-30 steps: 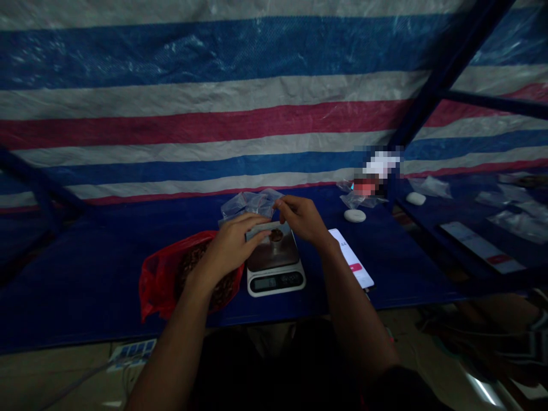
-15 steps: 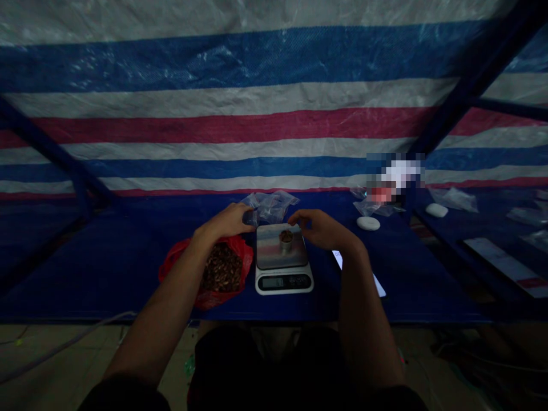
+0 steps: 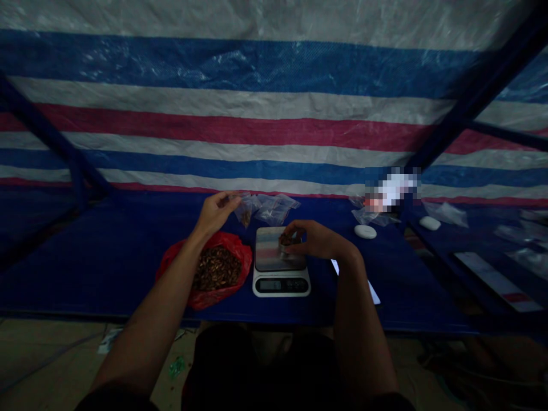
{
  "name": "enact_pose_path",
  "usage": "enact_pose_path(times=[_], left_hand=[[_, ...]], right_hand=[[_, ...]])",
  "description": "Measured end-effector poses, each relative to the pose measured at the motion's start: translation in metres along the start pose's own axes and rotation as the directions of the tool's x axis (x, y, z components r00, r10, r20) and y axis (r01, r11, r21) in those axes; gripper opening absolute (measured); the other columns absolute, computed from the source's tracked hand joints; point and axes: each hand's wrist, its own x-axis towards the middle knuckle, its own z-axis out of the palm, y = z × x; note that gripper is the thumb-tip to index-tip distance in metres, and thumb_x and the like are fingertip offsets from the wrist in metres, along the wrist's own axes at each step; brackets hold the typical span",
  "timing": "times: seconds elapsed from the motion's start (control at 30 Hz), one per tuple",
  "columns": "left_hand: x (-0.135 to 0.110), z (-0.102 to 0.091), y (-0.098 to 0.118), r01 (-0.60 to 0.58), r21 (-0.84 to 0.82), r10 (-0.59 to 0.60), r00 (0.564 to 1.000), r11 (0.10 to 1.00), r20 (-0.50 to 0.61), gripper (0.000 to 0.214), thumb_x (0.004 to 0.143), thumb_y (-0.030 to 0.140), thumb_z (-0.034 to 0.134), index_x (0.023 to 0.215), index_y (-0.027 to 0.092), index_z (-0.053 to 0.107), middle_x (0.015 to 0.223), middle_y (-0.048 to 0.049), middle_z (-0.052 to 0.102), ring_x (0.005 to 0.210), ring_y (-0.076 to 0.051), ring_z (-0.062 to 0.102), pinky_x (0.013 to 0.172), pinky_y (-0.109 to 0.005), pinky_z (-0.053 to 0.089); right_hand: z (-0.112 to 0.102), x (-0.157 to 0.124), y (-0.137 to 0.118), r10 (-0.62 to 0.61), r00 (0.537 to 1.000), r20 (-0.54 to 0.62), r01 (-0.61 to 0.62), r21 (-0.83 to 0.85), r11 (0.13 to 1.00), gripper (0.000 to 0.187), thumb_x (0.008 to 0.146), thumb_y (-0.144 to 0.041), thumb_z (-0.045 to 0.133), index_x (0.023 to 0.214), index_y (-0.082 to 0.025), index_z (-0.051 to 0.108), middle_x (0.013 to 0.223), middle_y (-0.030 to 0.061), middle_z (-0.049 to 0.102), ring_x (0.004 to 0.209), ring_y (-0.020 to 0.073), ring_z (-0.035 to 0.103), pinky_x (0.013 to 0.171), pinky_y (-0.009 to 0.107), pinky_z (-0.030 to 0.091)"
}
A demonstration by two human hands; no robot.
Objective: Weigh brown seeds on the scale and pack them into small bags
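Note:
A small white digital scale with a steel platform stands at the front of the blue table. My right hand is closed around a small metal cup of brown bits on that platform. My left hand is raised behind the scale, pinching a small clear plastic bag with a little brown material in it. A red plastic bag lies open left of the scale, full of brown seed-like pieces.
More clear bags lie behind the scale. A phone lies right of my right arm. White oval objects and other bags sit further right. A striped tarp hangs behind; blue frame posts stand at both sides.
My left hand lifted a clear bag from the pile and moved it left. My right hand closed onto the cup on the scale.

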Motion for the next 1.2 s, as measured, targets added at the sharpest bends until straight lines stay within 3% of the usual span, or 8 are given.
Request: enact_pose_path(times=[0.07,0.13,0.27,0.43,0.7,0.9,1.2], left_hand=[[-0.004,-0.001,0.012,-0.040,-0.055,0.038,0.998,0.998,-0.042,0.052,0.083,0.056,0.071,0.111,0.013,0.073,0.114,-0.0126,0.078,0.105,-0.028,0.072,0.097,-0.040,0.055],[-0.010,-0.001,0.022,-0.050,-0.064,0.050,0.999,0.997,-0.001,0.050,0.082,0.053,0.072,0.113,0.014,0.070,0.116,-0.0121,0.078,0.106,-0.028,0.072,0.095,-0.040,0.056],[-0.028,0.007,0.035,-0.051,0.049,0.038,0.971,0.998,0.234,0.040,0.085,0.043,0.069,0.114,0.016,0.068,0.113,-0.0103,0.078,0.101,-0.026,0.073,0.089,-0.038,0.058],[-0.041,0.023,0.040,-0.223,0.284,0.080,0.895,0.933,0.439,0.033,0.086,0.036,0.068,0.114,0.020,0.071,0.111,-0.0064,0.078,0.100,-0.023,0.072,0.092,-0.038,0.056],[-0.047,0.030,0.038,-0.254,0.325,0.074,0.875,0.911,0.478,0.046,0.084,0.034,0.070,0.128,0.020,0.067,0.127,-0.0096,0.073,0.115,-0.026,0.069,0.103,-0.042,0.053],[-0.048,0.031,0.032,-0.249,0.332,0.051,0.861,0.910,0.506,0.068,0.074,0.041,0.084,0.136,0.021,0.064,0.136,-0.0112,0.068,0.122,-0.030,0.066,0.107,-0.044,0.051],[-0.048,0.028,0.029,-0.256,0.351,0.062,0.876,0.901,0.479,0.049,0.083,0.038,0.075,0.129,0.022,0.070,0.127,-0.0092,0.074,0.116,-0.028,0.070,0.104,-0.042,0.053]], right_hand=[[0.000,0.001,0.001,-0.010,1.000,0.003,0.010,0.020,1.000,0.028,0.078,-0.026,0.082,0.102,-0.018,0.072,0.100,0.0076,0.077,0.089,0.0206,0.070,0.079,0.034,0.055],[0.000,0.002,0.003,-0.024,1.000,-0.017,0.024,0.024,0.999,0.030,0.078,-0.030,0.083,0.102,-0.018,0.072,0.099,0.0070,0.077,0.089,0.0201,0.070,0.080,0.034,0.055],[0.001,0.003,0.005,-0.095,0.992,-0.085,0.096,0.006,0.995,0.029,0.079,-0.030,0.082,0.103,-0.018,0.073,0.102,0.0070,0.076,0.093,0.0202,0.070,0.084,0.036,0.054],[0.004,0.003,-0.001,-0.202,0.967,-0.152,0.198,-0.040,0.979,0.025,0.082,-0.027,0.077,0.105,-0.018,0.072,0.103,0.0066,0.076,0.097,0.0209,0.069,0.088,0.038,0.052],[0.009,0.004,-0.014,-0.251,0.953,-0.166,0.238,-0.095,0.967,0.024,0.083,-0.021,0.073,0.107,-0.018,0.072,0.105,0.0069,0.076,0.098,0.0216,0.068,0.091,0.039,0.052],[0.015,0.009,-0.010,-0.267,0.950,-0.163,0.243,-0.153,0.958,0.029,0.083,-0.019,0.074,0.112,-0.019,0.072,0.106,0.0054,0.077,0.096,0.0203,0.069,0.089,0.035,0.052],[0.019,0.013,-0.011,-0.283,0.948,-0.148,0.229,-0.301,0.926,0.029,0.085,-0.026,0.075,0.113,-0.022,0.075,0.107,0.0059,0.078,0.093,0.0215,0.071,0.084,0.035,0.053]])
